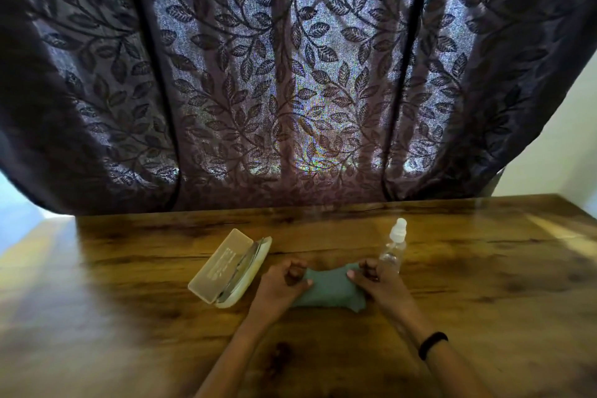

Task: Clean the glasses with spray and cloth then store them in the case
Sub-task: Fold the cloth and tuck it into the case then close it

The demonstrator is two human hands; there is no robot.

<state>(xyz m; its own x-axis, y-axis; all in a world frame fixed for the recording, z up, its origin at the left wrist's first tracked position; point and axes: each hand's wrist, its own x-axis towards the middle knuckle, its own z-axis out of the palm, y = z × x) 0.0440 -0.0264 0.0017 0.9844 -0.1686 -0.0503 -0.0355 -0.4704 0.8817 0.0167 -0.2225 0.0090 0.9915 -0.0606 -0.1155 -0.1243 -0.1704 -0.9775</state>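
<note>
A grey-green cloth [328, 289] is stretched between both hands just above the wooden table [484, 284]. My left hand [282, 284] pinches its left edge with curled fingers. My right hand [376, 283] pinches its right edge the same way. An open cream case [226, 268] lies left of my left hand, lid folded back, with the glasses [240, 268] lying inside it, only thin dark frame lines showing. A clear spray bottle [394, 247] with a white cap stands upright just behind my right hand.
A dark leaf-patterned curtain [290, 74] hangs behind the table's far edge. A pale wall [555, 152] shows at the right. A black band [433, 344] sits on my right wrist.
</note>
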